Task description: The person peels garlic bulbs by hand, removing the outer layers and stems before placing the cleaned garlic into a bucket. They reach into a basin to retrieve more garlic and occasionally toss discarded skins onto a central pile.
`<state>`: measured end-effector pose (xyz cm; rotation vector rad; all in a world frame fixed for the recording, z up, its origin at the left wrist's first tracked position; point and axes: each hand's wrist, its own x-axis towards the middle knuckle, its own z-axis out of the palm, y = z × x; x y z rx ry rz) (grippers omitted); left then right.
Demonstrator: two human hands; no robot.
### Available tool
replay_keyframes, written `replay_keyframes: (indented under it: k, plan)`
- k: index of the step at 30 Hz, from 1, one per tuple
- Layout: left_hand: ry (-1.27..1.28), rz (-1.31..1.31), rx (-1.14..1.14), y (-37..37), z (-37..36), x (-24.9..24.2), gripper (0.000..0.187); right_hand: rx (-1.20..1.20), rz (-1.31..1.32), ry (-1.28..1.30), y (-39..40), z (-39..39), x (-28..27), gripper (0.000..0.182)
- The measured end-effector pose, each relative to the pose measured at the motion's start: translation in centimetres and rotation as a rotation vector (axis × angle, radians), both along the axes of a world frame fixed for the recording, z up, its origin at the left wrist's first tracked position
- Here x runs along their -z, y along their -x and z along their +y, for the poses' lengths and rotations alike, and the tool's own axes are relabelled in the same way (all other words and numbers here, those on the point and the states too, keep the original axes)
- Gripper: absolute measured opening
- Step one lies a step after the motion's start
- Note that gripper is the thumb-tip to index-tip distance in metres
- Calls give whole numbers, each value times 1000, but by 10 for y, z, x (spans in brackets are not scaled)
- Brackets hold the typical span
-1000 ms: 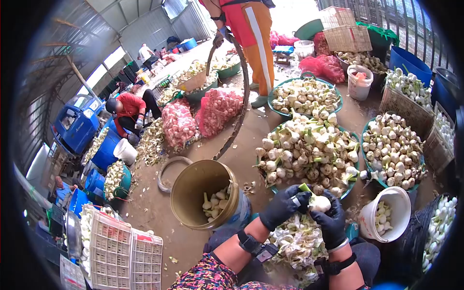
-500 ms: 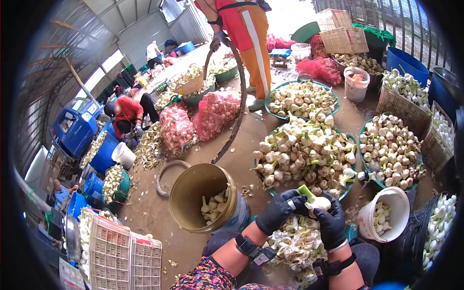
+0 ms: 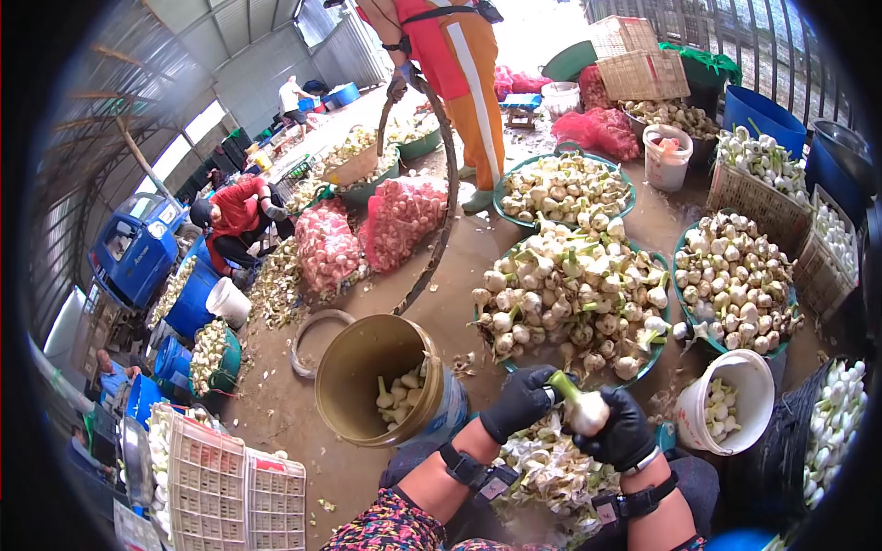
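Over my lap, a white garlic bulb [image 3: 588,413] with a thick green stem is held between my two black-gloved hands. My left hand [image 3: 520,404] is closed at the stem side, with a small light-coloured band or metal piece showing by its fingers. From the other side, my right hand [image 3: 627,432] has its fingers curled against the bulb. Below them lies a heap of peeled garlic skins [image 3: 551,468]. Just beyond, untrimmed garlic bulbs [image 3: 579,294] are piled in a green basin [image 3: 658,347].
A tan bucket [image 3: 335,376] with some bulbs stands at left, a white bucket [image 3: 761,404] at right. More garlic fills a basin [image 3: 735,285] and crates [image 3: 758,207]. A standing person [image 3: 473,101] holds a long hose [image 3: 450,184]; another person [image 3: 241,211] crouches beside net sacks [image 3: 404,216].
The garlic bulb has turned in my hands, its stem now pointing up and left. My right hand has dropped slightly. The crouching person has raised an arm.
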<state>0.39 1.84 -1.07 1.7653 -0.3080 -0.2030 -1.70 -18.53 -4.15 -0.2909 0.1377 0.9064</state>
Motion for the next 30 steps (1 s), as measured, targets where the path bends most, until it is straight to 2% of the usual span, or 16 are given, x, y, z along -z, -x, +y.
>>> replay_keyframes:
  k: [2,4,6,8,11,14,15,16,18,20,21,22,24,26,28,30]
  plan:
    - [91,-47,177,0,2,-5,25,-244,-16,-74,10,9,-8,44]
    - [-30,-203,233,4,-6,4,35,-156,-45,-12,20,14,-12,47]
    - [149,-78,20,8,-10,11,45,65,-101,6,18,15,-29,52]
    - [473,444,48,4,7,5,50,63,-161,-52,6,3,-20,59]
    - [595,463,146,8,0,-11,53,208,-244,38,1,9,-29,55]
    - [505,370,77,10,-12,-13,42,202,-145,201,6,7,-13,38]
    - [479,233,97,8,-11,-3,30,241,-221,228,5,11,-10,34]
    - [434,233,61,11,-14,-11,21,323,-514,539,2,10,7,26]
    - [368,357,-21,12,-10,-15,20,540,-479,684,4,13,-16,20]
    - [332,281,-66,1,3,5,25,765,-798,775,8,15,-29,16]
    - [274,115,-114,2,-5,-11,27,733,-1203,1004,12,12,-35,16]
    - [483,305,-172,0,1,-13,28,679,-1616,1218,16,9,-38,16]
    - [471,285,-180,0,2,-17,30,-426,-1422,1298,23,10,-22,26]
    - [439,229,-175,-1,3,-12,32,-696,-1384,1409,25,14,-15,30]
    - [421,180,-175,2,-1,-10,33,-429,-1298,1401,28,2,-12,36]
    - [586,344,-201,2,-5,-15,33,-56,-1298,1477,26,-4,-1,45]
